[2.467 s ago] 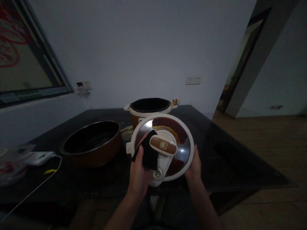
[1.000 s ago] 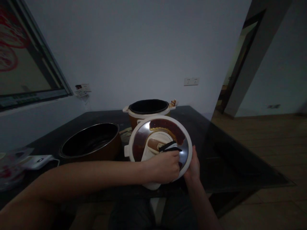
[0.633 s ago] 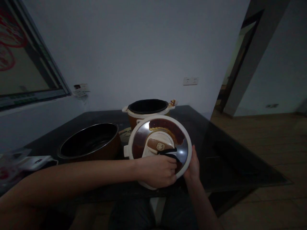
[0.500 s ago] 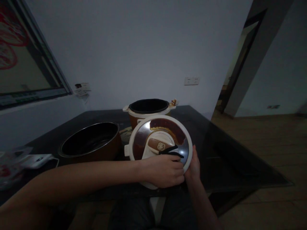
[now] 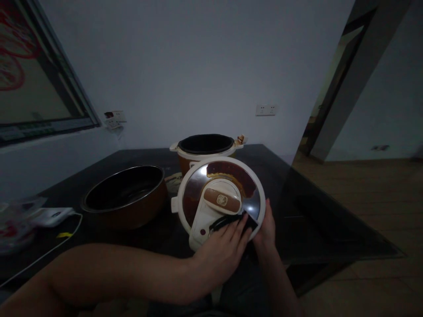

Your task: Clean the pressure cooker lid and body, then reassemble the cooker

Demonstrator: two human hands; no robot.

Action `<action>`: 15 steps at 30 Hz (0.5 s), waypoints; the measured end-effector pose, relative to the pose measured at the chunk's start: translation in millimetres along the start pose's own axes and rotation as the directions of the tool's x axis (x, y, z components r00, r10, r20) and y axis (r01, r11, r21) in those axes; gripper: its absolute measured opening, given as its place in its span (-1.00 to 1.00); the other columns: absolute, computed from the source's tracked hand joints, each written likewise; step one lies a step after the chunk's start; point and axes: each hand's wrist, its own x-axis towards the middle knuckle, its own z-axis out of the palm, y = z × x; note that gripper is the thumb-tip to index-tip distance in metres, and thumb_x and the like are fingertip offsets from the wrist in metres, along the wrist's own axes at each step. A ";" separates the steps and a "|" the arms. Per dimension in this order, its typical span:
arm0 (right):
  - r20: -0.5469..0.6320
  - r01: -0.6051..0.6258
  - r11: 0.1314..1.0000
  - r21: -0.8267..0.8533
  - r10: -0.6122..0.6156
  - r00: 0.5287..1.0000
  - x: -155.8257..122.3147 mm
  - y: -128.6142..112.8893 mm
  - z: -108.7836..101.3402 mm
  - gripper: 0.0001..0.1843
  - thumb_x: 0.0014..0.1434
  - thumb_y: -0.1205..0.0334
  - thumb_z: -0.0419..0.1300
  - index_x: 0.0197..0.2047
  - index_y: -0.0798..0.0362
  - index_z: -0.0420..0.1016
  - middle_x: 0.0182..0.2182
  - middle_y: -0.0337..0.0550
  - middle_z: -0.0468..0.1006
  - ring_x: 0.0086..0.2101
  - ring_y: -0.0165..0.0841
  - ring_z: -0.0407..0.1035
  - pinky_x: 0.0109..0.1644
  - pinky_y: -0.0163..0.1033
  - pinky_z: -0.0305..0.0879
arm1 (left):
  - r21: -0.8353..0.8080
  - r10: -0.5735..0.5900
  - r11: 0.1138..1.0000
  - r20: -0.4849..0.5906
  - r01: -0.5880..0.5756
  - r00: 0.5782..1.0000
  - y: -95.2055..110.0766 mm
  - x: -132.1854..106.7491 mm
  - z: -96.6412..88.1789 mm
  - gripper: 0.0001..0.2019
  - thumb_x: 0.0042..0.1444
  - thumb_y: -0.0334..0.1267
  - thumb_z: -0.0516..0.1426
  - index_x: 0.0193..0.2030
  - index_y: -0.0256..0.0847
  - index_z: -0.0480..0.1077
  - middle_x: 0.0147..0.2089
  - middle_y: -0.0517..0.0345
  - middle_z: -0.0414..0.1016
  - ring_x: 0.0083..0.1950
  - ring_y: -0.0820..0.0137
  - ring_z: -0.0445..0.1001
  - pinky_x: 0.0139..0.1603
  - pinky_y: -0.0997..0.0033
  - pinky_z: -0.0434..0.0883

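A round pot lid [image 5: 188,207] with a white rim, brown patterned top and brown handle is held up, tilted towards me. My right hand [image 5: 266,229] grips its rim at the right, the fingers partly hidden behind it. My left hand [image 5: 222,248] lies across the lower part of the lid, pressing a black cloth [image 5: 250,221] against its surface. Part of the cloth sticks out beyond the fingertips. Just behind the lid stands a cooker [image 5: 185,164] with a dark inside, its top uncovered. To the left sits a brown pot [image 5: 140,211], also uncovered.
The dark table [image 5: 317,220] reaches to the wall. A white power strip [image 5: 54,216] with a cable and a plastic bag [image 5: 20,222] lie at the left edge. Wall sockets [image 5: 265,110] are behind, and a window [image 5: 39,79] is at the upper left.
My left hand has slid down and turned, its fingers now stretched upward over the cloth. More of the lid's handle and white centre shows. My right hand keeps its hold on the rim.
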 end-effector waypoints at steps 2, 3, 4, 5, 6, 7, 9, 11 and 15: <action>-0.016 -0.030 0.999 0.016 0.030 0.999 -1.6 -1.7 3.4 -0.42 0.07 -0.17 0.20 -0.04 0.13 0.54 -0.25 -0.11 0.66 -0.20 -0.23 0.54 -0.05 -0.15 0.44 | 0.013 -0.035 0.999 -0.005 0.035 0.999 4.1 -4.9 6.0 -0.56 0.25 -0.38 -0.09 0.22 -0.45 0.29 0.27 -0.25 0.30 0.26 0.19 0.34 0.14 0.30 0.37; -0.026 -0.037 0.999 0.024 0.038 0.999 -2.4 -2.6 4.4 -0.42 0.07 -0.16 0.20 -0.03 0.13 0.54 -0.24 -0.11 0.66 -0.19 -0.23 0.54 -0.04 -0.16 0.43 | 0.013 -0.056 0.998 -0.009 0.056 0.998 5.6 -5.0 7.1 -0.56 0.25 -0.38 -0.09 0.23 -0.46 0.29 0.27 -0.27 0.30 0.26 0.17 0.34 0.15 0.30 0.37; -0.035 -0.041 0.999 0.029 0.042 0.998 -3.2 -3.3 5.1 -0.42 0.06 -0.16 0.20 -0.03 0.13 0.54 -0.23 -0.11 0.66 -0.19 -0.23 0.53 -0.03 -0.16 0.43 | 0.008 -0.078 0.997 -0.008 0.078 0.997 6.9 -3.7 7.6 -0.55 0.24 -0.38 -0.09 0.23 -0.46 0.28 0.27 -0.28 0.29 0.26 0.16 0.34 0.15 0.29 0.37; -0.042 -0.044 0.998 0.032 0.046 0.998 -3.8 -3.9 5.5 -0.42 0.06 -0.16 0.21 -0.04 0.14 0.54 -0.23 -0.10 0.66 -0.18 -0.23 0.53 -0.02 -0.16 0.43 | -0.001 -0.101 0.995 -0.001 0.101 0.995 8.5 -1.3 7.8 -0.55 0.24 -0.38 -0.09 0.24 -0.45 0.27 0.28 -0.29 0.28 0.26 0.15 0.34 0.14 0.29 0.38; -0.049 -0.047 0.998 0.035 0.049 0.998 -4.2 -4.3 5.8 -0.42 0.05 -0.15 0.22 -0.04 0.14 0.54 -0.23 -0.10 0.65 -0.18 -0.23 0.53 -0.02 -0.16 0.43 | -0.013 -0.126 0.992 0.006 0.126 0.992 10.2 2.0 8.1 -0.55 0.24 -0.38 -0.08 0.25 -0.44 0.26 0.29 -0.30 0.27 0.25 0.13 0.35 0.13 0.28 0.40; -0.056 -0.048 0.998 0.037 0.050 0.997 -4.6 -4.6 6.1 -0.42 0.04 -0.15 0.23 -0.05 0.15 0.54 -0.23 -0.09 0.65 -0.17 -0.23 0.53 -0.02 -0.16 0.43 | -0.026 -0.153 0.988 0.013 0.154 0.988 12.0 5.9 8.8 -0.54 0.24 -0.38 -0.08 0.26 -0.43 0.25 0.30 -0.32 0.25 0.25 0.12 0.35 0.11 0.27 0.41; -0.074 -0.045 0.998 0.033 0.048 0.996 -5.5 -5.6 7.0 -0.43 0.03 -0.14 0.24 -0.07 0.16 0.55 -0.25 -0.09 0.65 -0.18 -0.23 0.53 -0.02 -0.17 0.43 | -0.053 -0.209 0.976 0.012 0.210 0.978 15.7 15.2 10.8 -0.54 0.24 -0.39 -0.08 0.27 -0.43 0.22 0.31 -0.35 0.21 0.24 0.11 0.36 0.09 0.26 0.44; -0.098 -0.033 0.999 0.017 0.035 0.995 -7.0 -8.0 8.5 -0.47 0.03 -0.13 0.23 -0.12 0.16 0.56 -0.28 -0.11 0.66 -0.19 -0.25 0.53 -0.02 -0.19 0.43 | -0.073 -0.262 0.963 0.001 0.261 0.965 18.6 25.7 12.8 -0.54 0.24 -0.39 -0.07 0.28 -0.44 0.20 0.32 -0.39 0.18 0.26 0.09 0.34 0.11 0.24 0.43; -0.179 0.000 0.996 -0.085 -0.016 0.984 -13.0 -17.9 13.4 -0.63 0.08 -0.04 0.20 -0.26 0.10 0.58 -0.38 -0.19 0.65 -0.27 -0.30 0.52 -0.09 -0.25 0.43 | -0.112 -0.333 0.936 0.019 0.332 0.943 21.5 45.1 14.0 -0.53 0.24 -0.41 -0.04 0.28 -0.48 0.19 0.33 -0.46 0.12 0.31 0.05 0.23 0.13 0.22 0.41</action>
